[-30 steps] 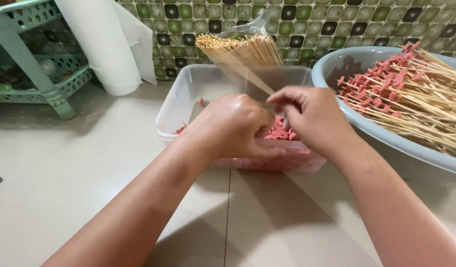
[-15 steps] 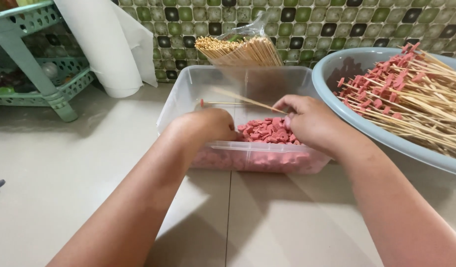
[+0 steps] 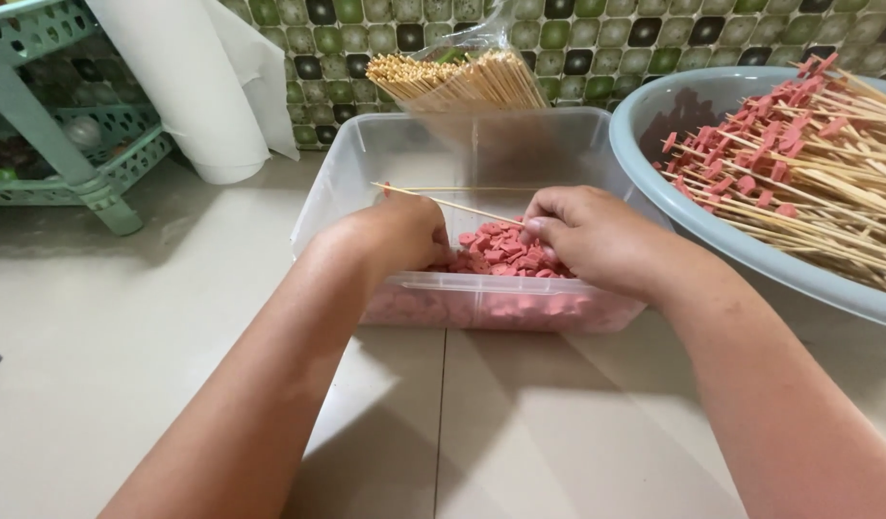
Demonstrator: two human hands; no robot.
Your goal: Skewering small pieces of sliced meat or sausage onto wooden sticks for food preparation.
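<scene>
Right hand (image 3: 597, 240) pinches a thin bamboo skewer (image 3: 443, 203); left hand (image 3: 399, 235) digs among pink sausage slices (image 3: 505, 252) in the clear plastic tub (image 3: 366, 159), apparently mid-threading. Next, a slice must meet the tip.

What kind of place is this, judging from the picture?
Probably a home kitchen or a small food-preparation area. A green tiled wall stands behind, a clear plastic tub holds pink meat slices, and a grey basin holds filled skewers.
</scene>
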